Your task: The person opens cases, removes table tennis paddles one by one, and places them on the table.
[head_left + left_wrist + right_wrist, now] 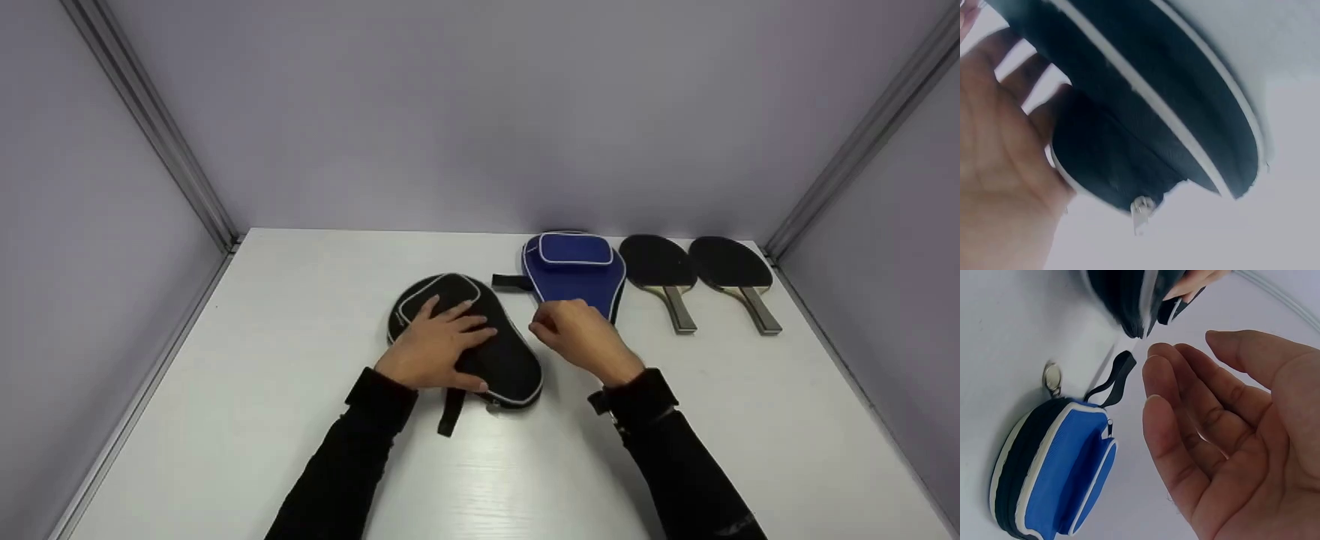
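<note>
A black paddle case (487, 345) with white piping lies on the white table (300, 300). My left hand (439, 345) rests flat on top of it, fingers spread. In the left wrist view the black case (1145, 112) fills the frame, with its zipper pull (1140, 209) at the bottom edge. My right hand (581, 337) hovers just right of the case, fingers loosely curled and holding nothing; the right wrist view shows its palm (1235, 439) bare. A blue paddle case (574, 274) lies behind the right hand, and in the right wrist view this blue case (1055, 478) shows a black strap.
Two black-faced table tennis paddles (660, 274) (735, 274) lie side by side at the back right, handles toward me. Grey walls enclose the table on three sides, with metal rails (150, 120) in the corners.
</note>
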### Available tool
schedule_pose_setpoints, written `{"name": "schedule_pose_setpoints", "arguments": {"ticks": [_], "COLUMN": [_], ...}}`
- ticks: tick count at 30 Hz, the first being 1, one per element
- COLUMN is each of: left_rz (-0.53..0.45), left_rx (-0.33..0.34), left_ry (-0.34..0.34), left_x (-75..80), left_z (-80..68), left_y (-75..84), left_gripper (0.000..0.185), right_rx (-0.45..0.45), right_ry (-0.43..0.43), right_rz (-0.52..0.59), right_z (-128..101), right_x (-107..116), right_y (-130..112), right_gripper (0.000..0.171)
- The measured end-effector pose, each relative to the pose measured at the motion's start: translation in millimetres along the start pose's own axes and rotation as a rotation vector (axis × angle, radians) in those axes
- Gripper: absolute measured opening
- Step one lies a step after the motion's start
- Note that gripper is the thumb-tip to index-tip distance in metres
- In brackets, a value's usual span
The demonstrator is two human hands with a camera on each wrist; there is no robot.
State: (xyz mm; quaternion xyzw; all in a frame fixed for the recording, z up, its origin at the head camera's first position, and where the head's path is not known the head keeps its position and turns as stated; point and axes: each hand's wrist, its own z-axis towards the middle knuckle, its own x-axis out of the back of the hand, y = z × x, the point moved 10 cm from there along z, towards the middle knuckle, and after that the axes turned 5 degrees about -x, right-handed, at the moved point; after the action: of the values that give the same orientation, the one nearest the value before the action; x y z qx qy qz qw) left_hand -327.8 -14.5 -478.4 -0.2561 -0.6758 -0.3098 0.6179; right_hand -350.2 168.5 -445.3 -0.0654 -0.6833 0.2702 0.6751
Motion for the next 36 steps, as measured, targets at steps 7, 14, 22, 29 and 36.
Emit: {"name": "schedule_pose_setpoints", "arguments": {"ticks": [7,14,22,29,36], "left_rz": [-0.102,-0.063,0.010,0.015,0.041], "left_rx": [-0.111,-0.165,-0.326,-0.361,-0.428], "left_ry": [-0.053,-0.026,-0.090,-0.071,0.006], "left_x": [-1.2,-2.2,-10.9,-11.6,-3.5], "left_z": [1.9,7.7,11.1,10.2,11.2], "left_y": [10.6,33.4,81.7,95.3,96.2], "left_gripper": [0.083,0.085,0.082,0.069,0.069], "right_rx": [-0.017,-0.049,0.037,0.208,0.283], "right_ry": [0.001,-0.018,-0.042,-0.047,-0.037], "right_rz": [0.027,0.023,-0.064,-0.171,-0.174], "right_z": [1.3,1.3,6.8,7.2,6.5], "right_x": [2.8,6.3,3.7,-6.3,-14.5], "right_y": [9.4,23.7,32.3,29.2,29.2], "right_gripper": [0.015,0.017,0.014,0.022,0.032]}}
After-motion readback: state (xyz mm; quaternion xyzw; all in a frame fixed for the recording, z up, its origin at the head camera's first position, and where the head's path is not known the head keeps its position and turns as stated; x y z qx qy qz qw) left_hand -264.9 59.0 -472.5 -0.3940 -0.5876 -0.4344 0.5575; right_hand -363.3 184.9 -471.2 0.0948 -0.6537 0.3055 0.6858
